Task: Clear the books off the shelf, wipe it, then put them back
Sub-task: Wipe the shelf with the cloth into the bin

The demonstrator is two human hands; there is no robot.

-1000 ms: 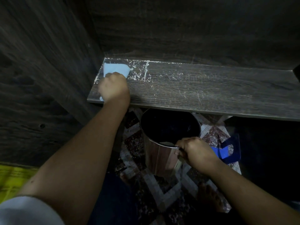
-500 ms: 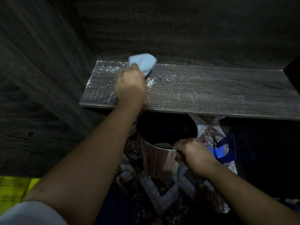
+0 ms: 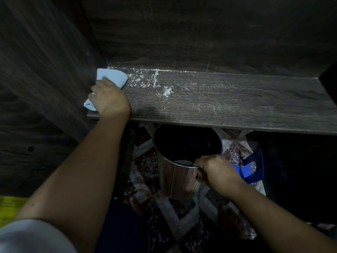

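Observation:
A dark wooden shelf [image 3: 228, 99] runs across the middle, bare of books, with white dust scattered over its left and middle part. My left hand [image 3: 109, 98] presses a light blue cloth [image 3: 114, 77] onto the shelf's far left end, against the side wall; the cloth shows beyond the fingers and at the hand's left side. Below the shelf's front edge my right hand [image 3: 215, 172] grips the rim of a shiny metal bin [image 3: 175, 179], which is tilted under the shelf. No books are in view.
Dark wood panels close the left side [image 3: 40, 88] and back [image 3: 200, 33]. The floor has patterned tiles [image 3: 145, 161]. A blue object [image 3: 253, 167] lies right of the bin. Something yellow [image 3: 9, 207] shows at the lower left. A bare foot [image 3: 135, 203] shows below the bin.
My left hand swept the cloth from the left corner toward the shelf's middle, then back to the far left end. A clump of dust now lies near the middle. The right hand stayed on the bin.

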